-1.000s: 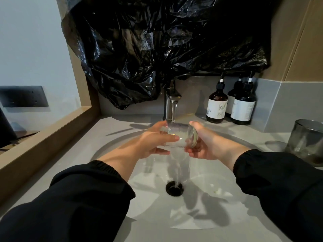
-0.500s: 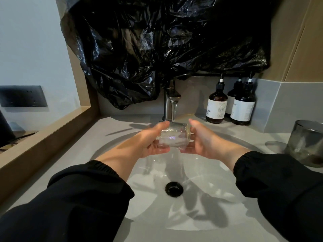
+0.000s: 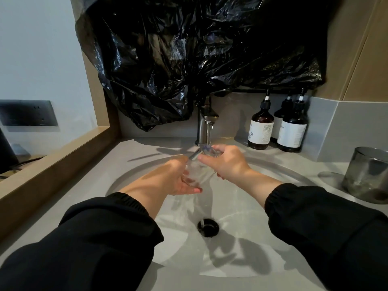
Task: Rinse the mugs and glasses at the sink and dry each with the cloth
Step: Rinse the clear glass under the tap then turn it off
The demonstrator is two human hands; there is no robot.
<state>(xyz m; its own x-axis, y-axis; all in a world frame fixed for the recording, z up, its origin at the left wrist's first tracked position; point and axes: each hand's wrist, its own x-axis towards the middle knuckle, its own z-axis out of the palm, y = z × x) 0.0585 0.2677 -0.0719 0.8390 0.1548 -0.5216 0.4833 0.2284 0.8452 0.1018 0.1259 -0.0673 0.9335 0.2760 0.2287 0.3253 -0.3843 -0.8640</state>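
A clear glass (image 3: 198,170) is held tilted over the white sink basin (image 3: 273,238), right under the running tap (image 3: 206,122). My right hand (image 3: 225,162) grips its upper end from above, fingers curled round it. My left hand (image 3: 174,179) cups its lower end from below with the fingers spread along the glass. Water streams off the glass down to the drain (image 3: 207,227). No cloth is in view.
A smoky grey glass tumbler (image 3: 366,175) stands on the counter at the right. Three dark pump bottles (image 3: 260,131) stand behind the basin to the right of the tap. A black plastic sheet (image 3: 189,59) hangs over the wall above. A wooden ledge (image 3: 52,164) borders the left.
The glass lay sideways between both hands and has been turned more end-up. My right hand has moved on top of it and my left hand has dropped beneath it.
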